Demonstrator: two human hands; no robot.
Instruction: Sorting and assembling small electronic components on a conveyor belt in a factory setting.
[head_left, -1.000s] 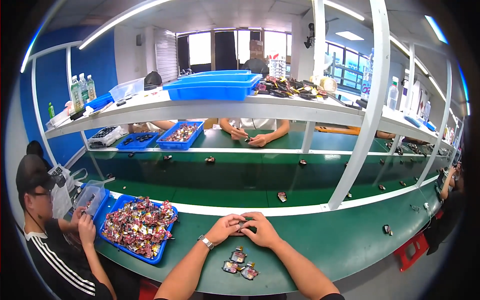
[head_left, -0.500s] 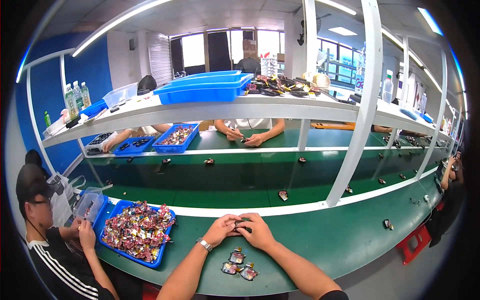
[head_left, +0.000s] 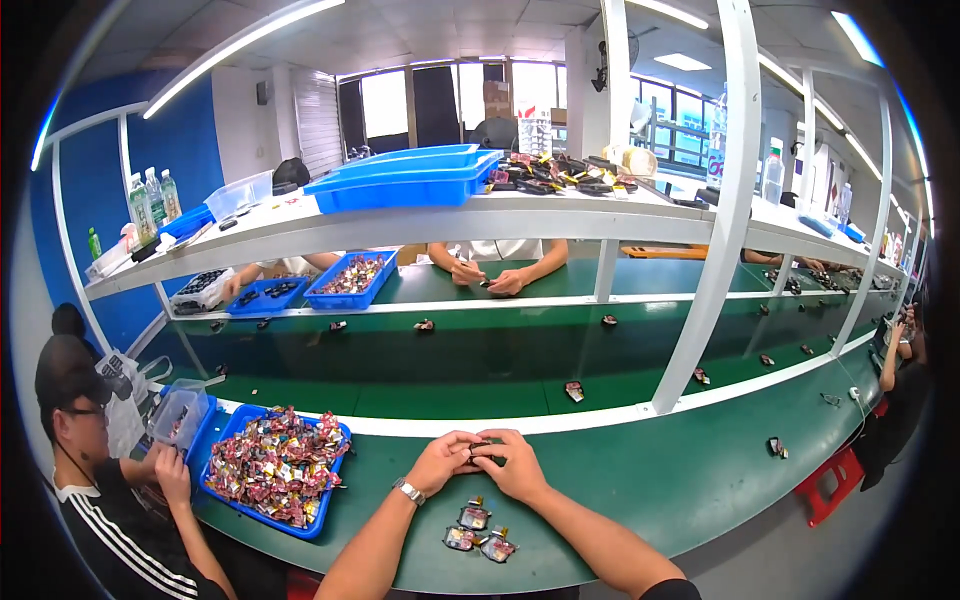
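My left hand [head_left: 445,464] and my right hand [head_left: 512,466] meet over the green bench. Between their fingertips they grip a small black part [head_left: 486,447], mostly covered by the fingers. Both hands are closed on it, thumbs and forefingers pressed together. Just below them, between my forearms, lie three small electronic assemblies: one upper piece [head_left: 474,516], one at lower left [head_left: 460,539] and one at lower right [head_left: 497,547]. Each has a dark rim, a pinkish and silvery face and a yellowish tab.
Left of me stands a blue tray [head_left: 318,522] heaped with similar pieces, beside a seated co-worker [head_left: 110,500]. A dark green belt [head_left: 480,370] carries scattered pieces beyond a white rail. A white post [head_left: 705,230] and shelf [head_left: 560,212] rise ahead. Another piece [head_left: 777,448] lies right.
Pieces on the belt have shifted slightly to the right. A co-worker's hand at the far left has moved toward the blue tray there. My hands stay almost in place, still gripping the black part.
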